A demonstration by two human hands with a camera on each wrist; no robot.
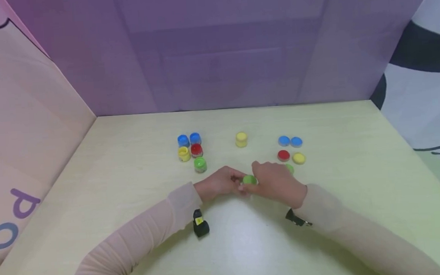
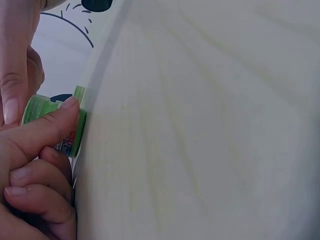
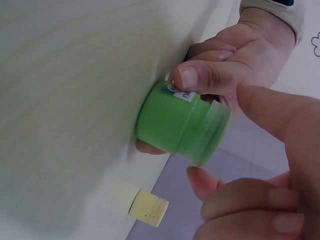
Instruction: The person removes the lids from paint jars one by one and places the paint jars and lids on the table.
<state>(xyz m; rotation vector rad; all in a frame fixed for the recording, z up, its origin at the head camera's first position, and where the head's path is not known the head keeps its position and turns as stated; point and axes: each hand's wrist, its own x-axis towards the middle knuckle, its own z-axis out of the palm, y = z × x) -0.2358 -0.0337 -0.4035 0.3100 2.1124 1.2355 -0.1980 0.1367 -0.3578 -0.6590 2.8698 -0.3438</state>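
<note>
Near the middle of the table, my left hand (image 1: pixel 221 182) grips a small green jar (image 3: pixel 162 120), thumb along its labelled side. The jar is tipped over in the right wrist view, its ribbed green lid (image 3: pixel 210 132) facing my right hand (image 1: pixel 278 182). My right thumb and a finger span the lid, fingertips right at its rim, while the other fingers curl toward the palm. From the left wrist, a right fingertip (image 2: pixel 11 110) shows against the ribbed lid. A loose green lid (image 1: pixel 290 169) lies partly hidden behind my right hand.
Lidless jars stand grouped at the left: two blue ones (image 1: pixel 183 141), a yellow (image 1: pixel 184 154), a red (image 1: pixel 196 150) and a green (image 1: pixel 200 165). A capped yellow jar (image 1: pixel 241 139) stands at centre back. Blue lids (image 1: pixel 284 140), a red lid (image 1: pixel 283 155) and a yellow lid (image 1: pixel 299 158) lie right.
</note>
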